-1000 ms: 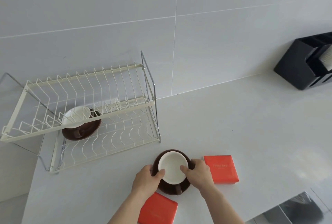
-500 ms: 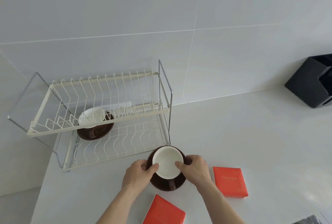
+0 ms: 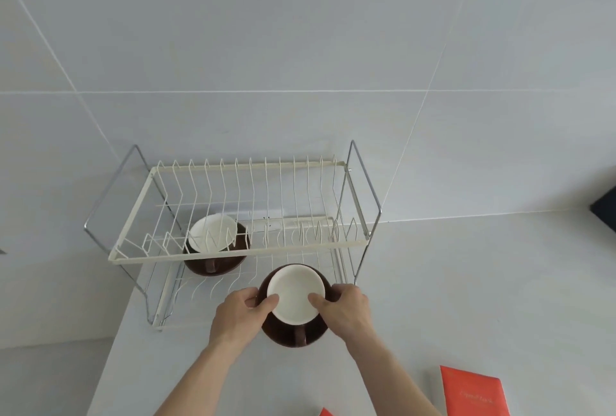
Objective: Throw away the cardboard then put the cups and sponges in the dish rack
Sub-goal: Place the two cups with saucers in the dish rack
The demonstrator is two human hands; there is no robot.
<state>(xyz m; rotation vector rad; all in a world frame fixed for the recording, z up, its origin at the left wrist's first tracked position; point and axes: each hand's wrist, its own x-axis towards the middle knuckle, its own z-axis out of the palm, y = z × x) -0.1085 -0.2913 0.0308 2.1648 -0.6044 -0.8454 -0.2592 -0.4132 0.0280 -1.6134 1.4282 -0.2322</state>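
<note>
**A:** What do I have, biggest first?

**B:** The white surface [image 3: 466, 282] runs up to a tiled wall. The rack [image 3: 233, 257] stands at its back left, two wire tiers. One cup [image 3: 213, 239] already sits on the lower tier, white inside, brown outside, handle toward me.

**A:** And the one in hand?

**B:** The second cup [image 3: 295, 299] is at the rack's front right edge, over the lower tier's lip. I cannot tell whether it touches the wire. The left hand [image 3: 238, 314] and right hand [image 3: 346, 307] each close on its rim from opposite sides, thumbs over the white inside, fingers on the brown wall. Its handle points at me.

**A:** How will it handle?

**B:** I judge it glazed ceramic: stiff, fairly heavy, slick, and it chips against wire. The rim hold on both sides looks sound; the handle would tip it.

**A:** The sponges?

**B:** One orange sponge [image 3: 473, 394] lies near right, apart from the cup. A corner of another [image 3: 325, 412] shows at the bottom edge.
</note>
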